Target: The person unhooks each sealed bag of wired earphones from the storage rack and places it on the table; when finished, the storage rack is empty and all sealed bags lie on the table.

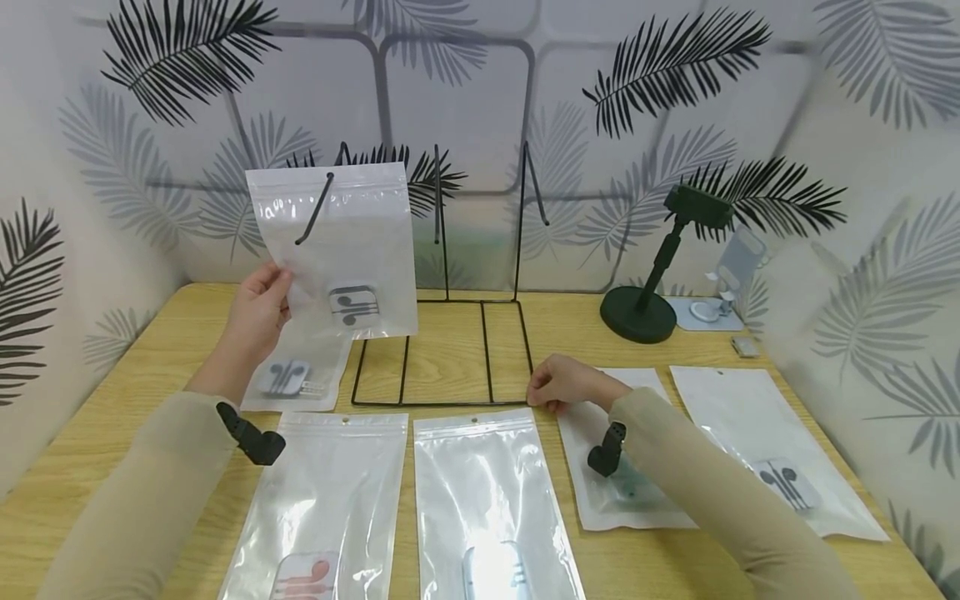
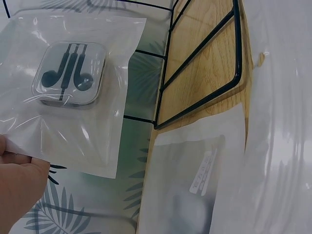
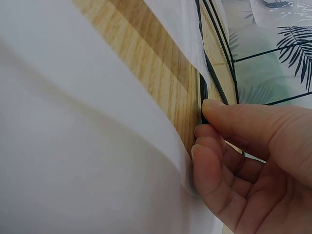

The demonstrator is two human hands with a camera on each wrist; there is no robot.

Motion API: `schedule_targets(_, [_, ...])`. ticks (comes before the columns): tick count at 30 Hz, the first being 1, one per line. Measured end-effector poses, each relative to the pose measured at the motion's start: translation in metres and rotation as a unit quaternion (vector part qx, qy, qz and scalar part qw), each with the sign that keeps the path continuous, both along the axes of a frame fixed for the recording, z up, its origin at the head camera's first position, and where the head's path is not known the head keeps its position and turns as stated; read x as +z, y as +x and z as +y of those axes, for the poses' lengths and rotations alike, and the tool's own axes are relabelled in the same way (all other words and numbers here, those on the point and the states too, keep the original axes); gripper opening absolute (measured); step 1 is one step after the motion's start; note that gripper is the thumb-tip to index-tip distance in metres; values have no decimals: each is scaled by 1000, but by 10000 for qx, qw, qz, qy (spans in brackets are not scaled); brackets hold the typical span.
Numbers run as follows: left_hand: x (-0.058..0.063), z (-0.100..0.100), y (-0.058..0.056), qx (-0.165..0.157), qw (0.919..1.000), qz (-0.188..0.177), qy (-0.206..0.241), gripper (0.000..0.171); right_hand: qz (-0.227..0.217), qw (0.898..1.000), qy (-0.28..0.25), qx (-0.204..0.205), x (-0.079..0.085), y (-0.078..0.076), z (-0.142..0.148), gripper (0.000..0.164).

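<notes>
My left hand [image 1: 255, 312] pinches the left edge of a clear-fronted zip pouch [image 1: 367, 250]. Inside the pouch sits a small square case of dark earphones [image 2: 68, 73]. A hook [image 1: 316, 212] of the black wire rack passes through the hole at the pouch's top, so the pouch hangs from it. At the front right corner of the rack's base [image 1: 442, 405], my right hand [image 1: 572, 382] grips the wire between thumb and fingers, as the right wrist view also shows [image 3: 243, 156].
Several more pouches lie on the wooden table, such as a pouch with pink earphones [image 1: 322, 483] and a shiny pouch [image 1: 480, 475]. Two more hooks stick out from the rack. A dark green stand [image 1: 641, 312] and a pale phone holder [image 1: 720, 304] stand at back right.
</notes>
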State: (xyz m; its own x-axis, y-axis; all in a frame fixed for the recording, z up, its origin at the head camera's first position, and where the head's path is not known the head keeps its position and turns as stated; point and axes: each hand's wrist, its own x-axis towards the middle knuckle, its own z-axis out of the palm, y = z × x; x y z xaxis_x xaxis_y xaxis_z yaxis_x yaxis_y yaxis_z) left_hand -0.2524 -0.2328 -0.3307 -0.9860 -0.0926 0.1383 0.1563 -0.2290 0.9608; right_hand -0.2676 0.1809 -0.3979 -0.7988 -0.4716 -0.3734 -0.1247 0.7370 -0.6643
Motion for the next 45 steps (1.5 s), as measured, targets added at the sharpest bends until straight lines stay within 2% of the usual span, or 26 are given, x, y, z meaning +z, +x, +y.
schedule_targets(9, [-2,1,0,-89,9997,194,137,18,-17,10000,-84,25,-1,-1,0,7])
schedule_targets(13, [-2,0,0,-216,9989,309,280,19,-23,9999,-111,17,0,0,0,7])
schedule_targets(20, [-3,-3,3,-242,9991,309,165,18,-18,9999,-112,3,1,2,-1,8])
schedule_targets(30, [-1,-7,16,-429,9988,237,97,14,3,9999,-123,18,2,2,-1,8])
schedule_targets(45, [1,-10,36,-871,9943,584,203,17,79,9997,-178,131,-2,0,2,8])
